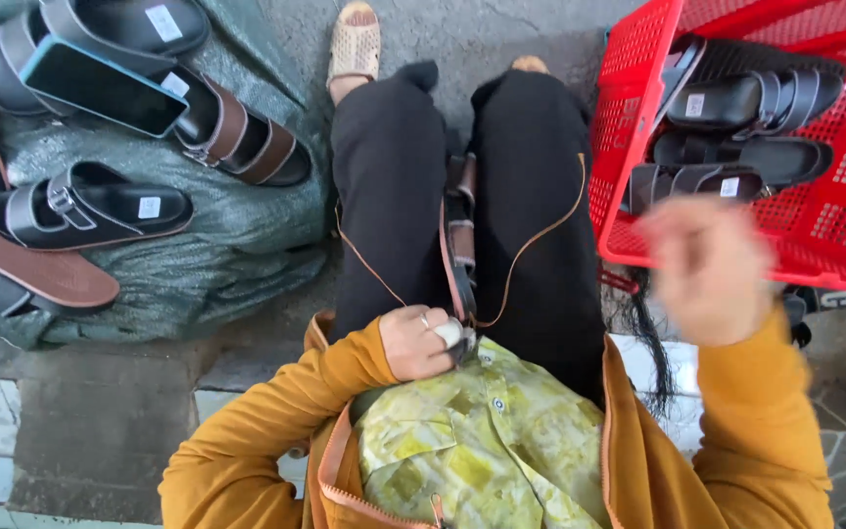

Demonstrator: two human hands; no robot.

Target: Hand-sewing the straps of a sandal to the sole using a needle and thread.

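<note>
My left hand (pixel 417 342) rests in my lap, fingers closed on the heel end of a brown sandal (pixel 460 243) that stands wedged between my knees. A thin tan thread (pixel 531 238) loops from the sandal over both black trouser legs. My right hand (pixel 709 266) is raised at the right, blurred, in front of the red basket (pixel 834 240); whether it pinches the thread cannot be told.
The red plastic basket holds several black strap sandals (pixel 751 98). At the left, black and brown sandals (pixel 85 208) and a phone (pixel 100 86) lie on a green sack (pixel 208 264). My sandalled foot (pixel 354 44) rests on the concrete ahead.
</note>
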